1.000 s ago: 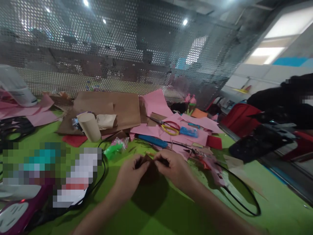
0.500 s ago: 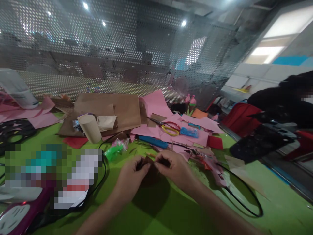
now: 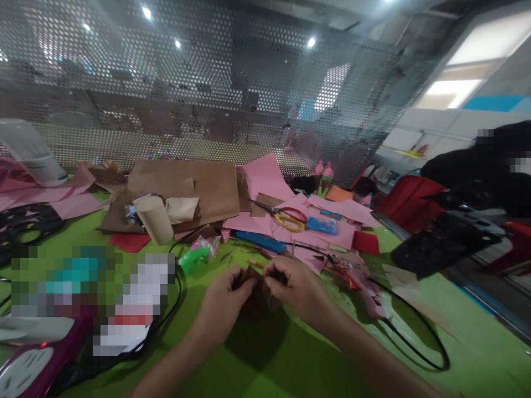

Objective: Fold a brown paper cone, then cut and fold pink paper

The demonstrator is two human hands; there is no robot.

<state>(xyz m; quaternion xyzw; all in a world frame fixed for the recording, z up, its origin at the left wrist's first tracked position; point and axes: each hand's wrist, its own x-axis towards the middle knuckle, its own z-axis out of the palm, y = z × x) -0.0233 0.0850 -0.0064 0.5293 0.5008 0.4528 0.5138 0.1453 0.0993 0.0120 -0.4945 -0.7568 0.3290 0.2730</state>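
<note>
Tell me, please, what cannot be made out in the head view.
In the head view:
Brown paper piece: full outline, hidden by the left hand and right hand.
Purple power strip: one end, cut off at the lower-left corner.
White bottle: left part, cut off by the left edge.
White-and-red item: markings, hidden by pixelation.

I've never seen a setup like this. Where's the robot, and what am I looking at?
There's no robot here, just a person's two bare hands. The view comes from a camera worn on the head, looking forward and down, so the forearms reach in from the bottom. The left hand and right hand pinch a small brown piece between them; its exact shape is hard to tell. On the green table beyond lie pink paper, brown paper, scissors with red and yellow handles, and a tan cylinder.
</note>
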